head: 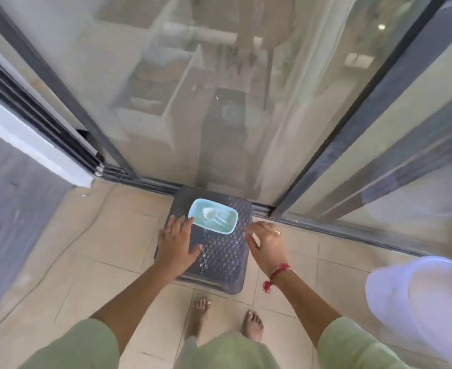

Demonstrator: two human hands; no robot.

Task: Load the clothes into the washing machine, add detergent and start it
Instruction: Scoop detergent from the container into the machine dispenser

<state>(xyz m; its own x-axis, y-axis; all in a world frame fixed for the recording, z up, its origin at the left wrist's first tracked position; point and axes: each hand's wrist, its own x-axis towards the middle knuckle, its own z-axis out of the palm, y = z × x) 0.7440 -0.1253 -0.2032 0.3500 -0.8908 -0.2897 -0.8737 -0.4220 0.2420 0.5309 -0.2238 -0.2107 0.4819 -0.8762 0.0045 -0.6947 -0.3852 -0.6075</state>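
A dark grey woven laundry basket (219,259) with its lid on stands on the tiled floor against a glass sliding door. On the lid's far part rests a light blue plastic tub (229,222) holding a white scoop and pale powder. My left hand (177,243) lies flat with fingers spread on the lid's left side, fingertips near the tub. My right hand (266,242) hovers with fingers apart at the basket's right edge; whether it touches the basket is unclear. No clothes are visible.
The glass sliding door (193,102) in a dark frame fills the far side, its track (326,227) running along the floor. A white rounded appliance or lid (427,302) sits at the right edge. A grey wall (11,222) stands left. My bare feet stand on beige tiles (99,262).
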